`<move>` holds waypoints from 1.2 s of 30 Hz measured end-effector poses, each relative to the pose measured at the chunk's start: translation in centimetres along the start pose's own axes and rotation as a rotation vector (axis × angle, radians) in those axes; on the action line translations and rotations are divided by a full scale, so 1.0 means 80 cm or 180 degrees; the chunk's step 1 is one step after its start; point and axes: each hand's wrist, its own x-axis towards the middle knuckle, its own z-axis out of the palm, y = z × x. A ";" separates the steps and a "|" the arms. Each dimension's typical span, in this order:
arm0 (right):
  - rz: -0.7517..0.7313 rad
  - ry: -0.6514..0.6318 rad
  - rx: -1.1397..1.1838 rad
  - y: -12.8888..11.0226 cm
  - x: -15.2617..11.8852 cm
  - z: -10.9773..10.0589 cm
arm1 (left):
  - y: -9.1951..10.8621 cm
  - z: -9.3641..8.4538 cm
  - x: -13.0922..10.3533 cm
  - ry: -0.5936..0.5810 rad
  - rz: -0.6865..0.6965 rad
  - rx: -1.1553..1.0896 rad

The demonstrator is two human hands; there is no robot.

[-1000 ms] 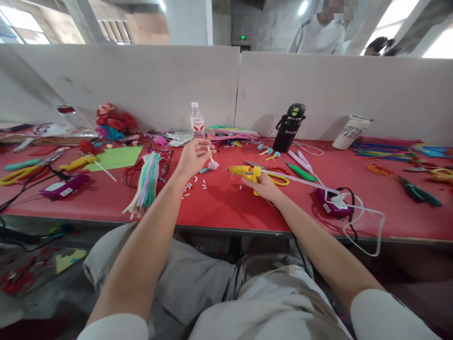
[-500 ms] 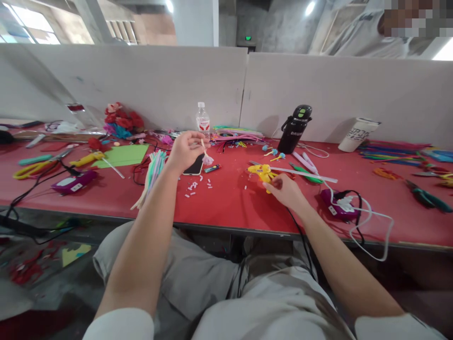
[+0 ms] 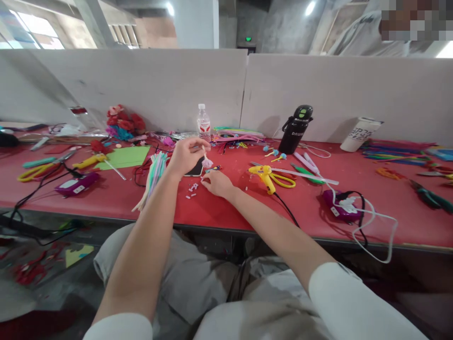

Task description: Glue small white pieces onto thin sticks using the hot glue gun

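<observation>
My left hand pinches the thin pale stem of a small pale pink flower, which hangs blossom down over the table. Below it, my right hand is lowered to the tabletop with its fingertips drawn together among short pale snippets. Whether a snippet sits between those fingertips is too small to make out. A dark phone lies partly behind my left hand. To the right, a yellow hot glue gun rests on the table, a clear glue stick extending from its back.
A bundle of pastel pipe cleaners lies beside my left forearm. Yellow-handled scissors are next to the glue gun. Farther back stand a water bottle and a black flask. A purple power socket with cables sits at right.
My right hand has let go of the glue gun and moved left to the snippets. The glue gun now lies on the table. My left hand still holds the flower in nearly the same place.
</observation>
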 end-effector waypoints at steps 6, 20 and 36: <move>0.0373 0.0098 -0.0395 -0.016 0.013 0.005 | 0.000 0.002 0.001 0.0036 -0.0048 0.0005; -0.0452 0.0425 0.0576 0.002 -0.026 0.001 | -0.009 0.000 0.000 -0.0093 -0.0120 0.0296; 0.0157 0.1658 0.2713 0.063 -0.073 -0.040 | 0.003 0.049 -0.020 -0.1600 -0.0275 0.0887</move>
